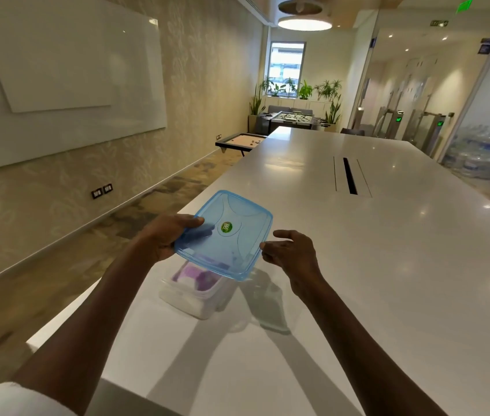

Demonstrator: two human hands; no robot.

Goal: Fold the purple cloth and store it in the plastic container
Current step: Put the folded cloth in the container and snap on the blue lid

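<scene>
A clear plastic container point(195, 298) stands on the white table point(388, 265) near its left edge. Inside it lies the folded purple cloth point(191, 273), partly hidden by the lid. The blue translucent lid point(225, 235), with a green round sticker, hovers tilted just above the container. My left hand point(162, 235) grips the lid's left edge, thumb on top. My right hand point(291, 250) is at the lid's right edge with fingers curled and apart, fingertips touching or almost touching the rim; I cannot tell which.
A long cable slot point(349, 175) runs along the table's middle farther away. The table's left edge drops to a carpeted floor point(57, 259) beside a wall with a whiteboard point(66, 70). A low game table point(239, 142) and plants stand at the far end.
</scene>
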